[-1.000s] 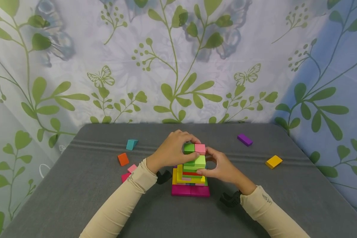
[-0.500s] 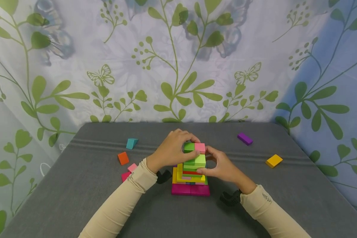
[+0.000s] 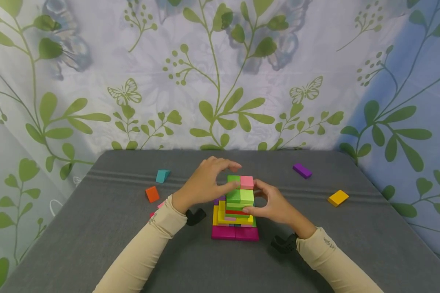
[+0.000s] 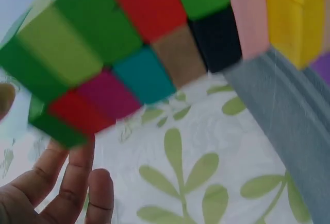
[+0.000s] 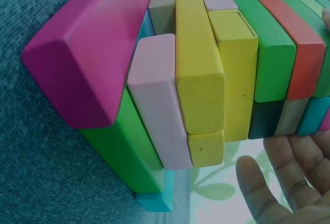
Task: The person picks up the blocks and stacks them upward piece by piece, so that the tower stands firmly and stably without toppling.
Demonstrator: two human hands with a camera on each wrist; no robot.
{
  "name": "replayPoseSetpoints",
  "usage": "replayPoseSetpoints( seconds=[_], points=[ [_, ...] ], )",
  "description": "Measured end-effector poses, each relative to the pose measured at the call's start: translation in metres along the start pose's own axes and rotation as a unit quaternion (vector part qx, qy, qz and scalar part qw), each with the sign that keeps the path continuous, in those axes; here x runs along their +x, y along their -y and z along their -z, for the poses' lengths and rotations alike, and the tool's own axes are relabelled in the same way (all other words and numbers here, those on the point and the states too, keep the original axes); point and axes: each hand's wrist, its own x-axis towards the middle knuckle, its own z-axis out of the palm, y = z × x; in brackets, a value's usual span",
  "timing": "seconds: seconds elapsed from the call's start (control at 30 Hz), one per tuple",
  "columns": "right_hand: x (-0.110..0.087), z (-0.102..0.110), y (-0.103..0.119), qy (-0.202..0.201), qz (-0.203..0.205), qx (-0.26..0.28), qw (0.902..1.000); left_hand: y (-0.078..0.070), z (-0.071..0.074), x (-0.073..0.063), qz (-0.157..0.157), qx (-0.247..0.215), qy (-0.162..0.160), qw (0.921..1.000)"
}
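A tower of colourful wooden blocks (image 3: 239,197) stands mid-table on two magenta blocks (image 3: 223,232). Its top layer has a green block (image 3: 233,179) beside a pink block (image 3: 247,182). My left hand (image 3: 206,182) is at the tower's upper left, fingers extended and lifted off the top, thumb in front of the green block. In the left wrist view, this hand's fingers (image 4: 69,177) are loosely spread by the tower's end. My right hand (image 3: 275,204) holds the tower's right side, thumb in front and fingers behind. The right wrist view shows its fingers (image 5: 289,172) against the blocks.
Loose blocks lie on the grey table: a teal wedge (image 3: 163,176), an orange block (image 3: 152,194) and a mostly hidden pink one at left. To the right are a purple block (image 3: 302,171) and a yellow block (image 3: 338,198). A leaf-patterned curtain (image 3: 220,81) hangs behind.
My left hand has let go of the top blocks and drawn slightly left, its fingers lifting clear. The right hand keeps its place on the tower.
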Motion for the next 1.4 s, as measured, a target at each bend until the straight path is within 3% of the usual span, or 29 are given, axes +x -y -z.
replayPoseSetpoints(
  seconds=[0.2,0.4,0.5,0.67,0.77,0.93,1.07,1.2,1.4],
  points=[
    [0.001,0.001,0.001,-0.003,-0.01,-0.005,0.9999,0.022,0.028,-0.027,0.027,-0.041,0.004,0.9988],
    [0.001,0.001,0.002,-0.003,-0.011,-0.011,0.9999,0.053,0.051,-0.063,0.073,-0.031,0.054,0.9953],
    [0.0,0.001,0.002,-0.003,-0.01,-0.011,0.9999,0.068,0.058,-0.082,0.104,-0.006,0.095,0.99],
    [0.0,0.001,0.001,-0.003,-0.012,-0.01,0.9999,0.08,0.063,-0.106,0.166,0.036,0.15,0.9739],
    [-0.001,0.0,0.001,-0.002,-0.011,-0.009,0.9999,0.083,0.062,-0.116,0.178,0.055,0.168,0.968],
    [-0.001,0.0,0.002,-0.001,-0.01,-0.006,0.9999,0.085,0.059,-0.121,0.19,0.053,0.171,0.9652],
    [-0.001,0.0,0.002,-0.001,-0.009,-0.006,0.9999,0.085,0.055,-0.12,0.206,0.027,0.164,0.9643],
    [-0.001,-0.001,0.002,-0.003,-0.01,-0.008,0.9999,0.085,0.047,-0.115,0.19,0.008,0.156,0.9693],
    [-0.001,-0.001,0.002,-0.005,-0.01,-0.008,0.9999,0.081,0.036,-0.104,0.157,0.033,0.147,0.9761]
  ],
)
